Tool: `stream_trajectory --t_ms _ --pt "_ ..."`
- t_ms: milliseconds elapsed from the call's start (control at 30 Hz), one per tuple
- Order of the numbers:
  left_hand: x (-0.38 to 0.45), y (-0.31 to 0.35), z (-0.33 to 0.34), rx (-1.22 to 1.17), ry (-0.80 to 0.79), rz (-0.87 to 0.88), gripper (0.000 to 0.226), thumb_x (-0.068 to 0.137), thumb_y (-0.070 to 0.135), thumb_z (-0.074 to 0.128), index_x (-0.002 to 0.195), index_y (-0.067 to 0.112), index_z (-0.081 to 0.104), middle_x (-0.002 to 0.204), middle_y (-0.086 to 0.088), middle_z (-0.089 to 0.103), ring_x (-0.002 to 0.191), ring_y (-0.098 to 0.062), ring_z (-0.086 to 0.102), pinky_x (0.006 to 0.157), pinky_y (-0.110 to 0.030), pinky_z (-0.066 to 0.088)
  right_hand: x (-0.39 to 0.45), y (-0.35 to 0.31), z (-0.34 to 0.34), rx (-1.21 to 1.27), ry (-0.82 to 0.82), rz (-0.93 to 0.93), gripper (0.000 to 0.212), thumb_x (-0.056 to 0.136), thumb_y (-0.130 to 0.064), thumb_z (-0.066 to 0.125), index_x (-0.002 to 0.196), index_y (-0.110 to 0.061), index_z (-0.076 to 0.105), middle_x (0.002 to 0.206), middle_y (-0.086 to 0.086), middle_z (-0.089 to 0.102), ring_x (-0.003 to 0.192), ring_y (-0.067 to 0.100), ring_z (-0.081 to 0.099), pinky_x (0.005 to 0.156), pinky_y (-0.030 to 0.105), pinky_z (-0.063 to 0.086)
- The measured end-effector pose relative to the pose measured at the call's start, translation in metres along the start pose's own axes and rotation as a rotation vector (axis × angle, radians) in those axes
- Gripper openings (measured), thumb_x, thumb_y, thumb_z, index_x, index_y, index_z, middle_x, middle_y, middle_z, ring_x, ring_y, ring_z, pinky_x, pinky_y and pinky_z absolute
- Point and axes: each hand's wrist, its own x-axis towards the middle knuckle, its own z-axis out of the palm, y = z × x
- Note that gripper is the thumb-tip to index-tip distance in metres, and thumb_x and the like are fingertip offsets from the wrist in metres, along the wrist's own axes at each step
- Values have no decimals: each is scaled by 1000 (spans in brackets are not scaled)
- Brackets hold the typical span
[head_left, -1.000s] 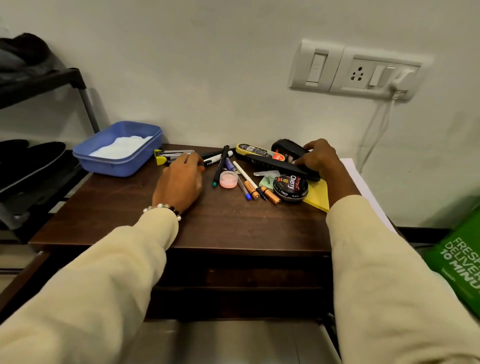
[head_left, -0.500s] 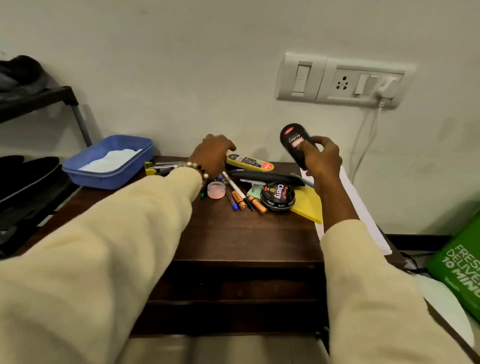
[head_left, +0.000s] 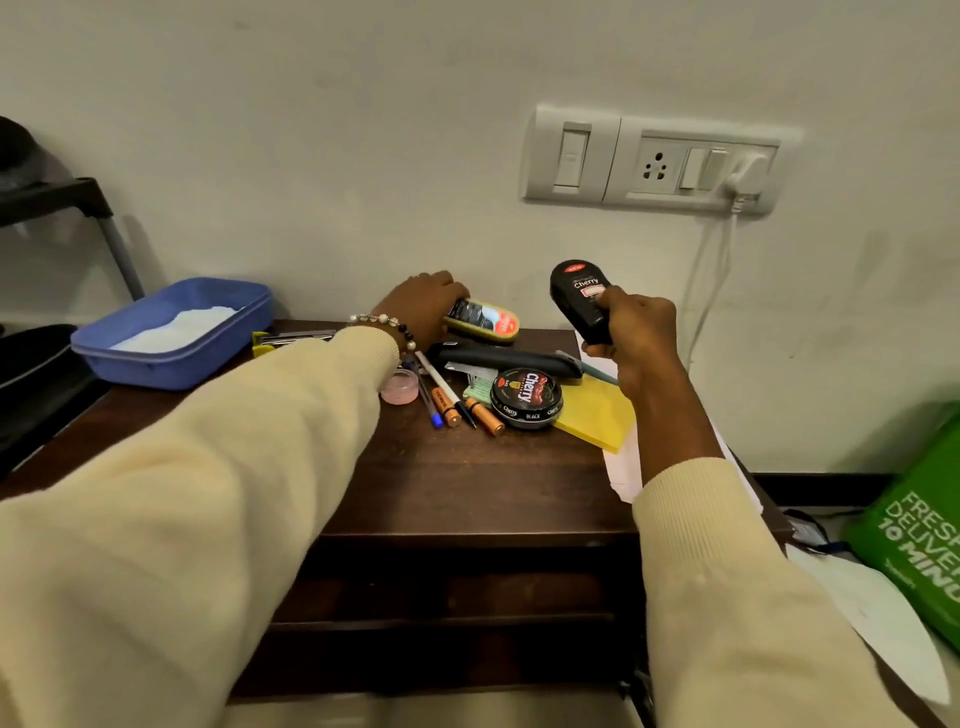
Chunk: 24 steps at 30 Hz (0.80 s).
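R hand (head_left: 631, 332) grips polish bottle (head_left: 579, 291) aloft; L hand (head_left: 421, 306) curls round sponge case (head_left: 485, 322). Risk: L sleeve (head_left: 260, 441) may sweep pens (head_left: 441, 389) & pink pot (head_left: 400, 387) off tabletop (head_left: 467, 478).

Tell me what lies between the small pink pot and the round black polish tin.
In the head view, pens and two orange batteries lie between the pink pot and the polish tin.

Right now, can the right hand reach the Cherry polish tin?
Probably, for reach: the Cherry polish tin lies uncovered near the right hand. But that grip holds the black Cherry bottle, which must go down first; the left hand grips the yellow-edged sponge.
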Motion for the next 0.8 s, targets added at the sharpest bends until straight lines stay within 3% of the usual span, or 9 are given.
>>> stream_trajectory --t_ms 100,200,267,400,567,733,800 --pt "-3 2 -11 -55 129 -82 54 86 10 64 136 9 43 131 -16 47 117 -33 47 95 -39 42 -2 -7 0 81 -23 16 37 88 -14 57 125 -11 57 114 12 60 89 30 65 55 33 57" --pt "-19 5 -35 -138 205 -170 55 88 15 64 137 7 42 130 -17 46 115 -32 49 92 -37 42 -16 -24 1 199 -105 40 20 90 -8 52 106 -16 61 93 5 61 81 24 63 66 42 58" --pt "-34 8 -51 -196 250 -223 54 88 20 65 135 6 43 129 -16 46 114 -31 50 90 -34 43 -28 -33 4 266 -158 68 18 91 -5 52 104 -14 60 90 6 60 80 24 62 70 44 57" --pt "-83 12 -77 -470 356 -412 52 86 32 66 127 5 50 124 -16 54 110 -28 53 79 -28 38 -69 -47 11 424 -216 177 32 88 -4 59 119 -8 60 101 13 59 89 30 61 70 42 57" --pt "-169 23 -95 -851 457 -576 55 78 38 74 119 8 52 106 -2 63 92 -17 60 74 -25 46 -141 -47 24 586 -329 284 18 83 -1 65 100 -4 60 105 21 59 96 37 61 60 38 58" --pt "-250 37 -85 -1077 506 -673 56 62 53 81 98 22 52 93 4 68 84 -13 68 77 -38 58 -211 -24 23 468 -542 287 22 84 2 61 104 -3 57 98 19 64 88 33 66 65 45 59" --pt "-286 48 -71 -1132 526 -693 52 67 44 83 99 20 51 89 8 65 77 -4 66 71 -30 57 -235 -4 16 435 -679 310 27 83 4 58 107 -7 59 98 16 66 88 33 66 67 47 57"
